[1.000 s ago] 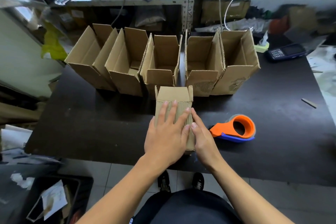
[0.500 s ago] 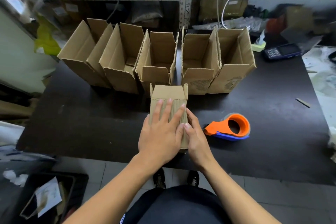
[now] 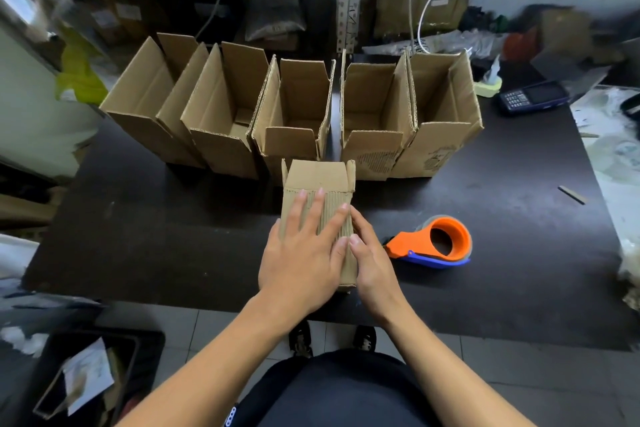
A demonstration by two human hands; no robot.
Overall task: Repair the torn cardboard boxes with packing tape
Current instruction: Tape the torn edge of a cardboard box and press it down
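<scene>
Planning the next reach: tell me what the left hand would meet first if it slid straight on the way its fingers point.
The left hand lies flat on the box, fingers pointing away. Sliding on, it would likely meet that box's raised far flap, then the open box behind; depth is uncertain.

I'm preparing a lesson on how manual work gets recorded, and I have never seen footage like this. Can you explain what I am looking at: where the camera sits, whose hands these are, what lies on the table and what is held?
There is no machine here. A person wears one wide-angle camera on the head, looking down at their own hands. The left hand lies flat, fingers straight, on a small cardboard box lying on its side. The right hand rests against that box's right side. Beside it on the dark table lies an orange tape dispenser, which nobody holds. Behind stands a row of open boxes, and a handheld device lies at the far right.
</scene>
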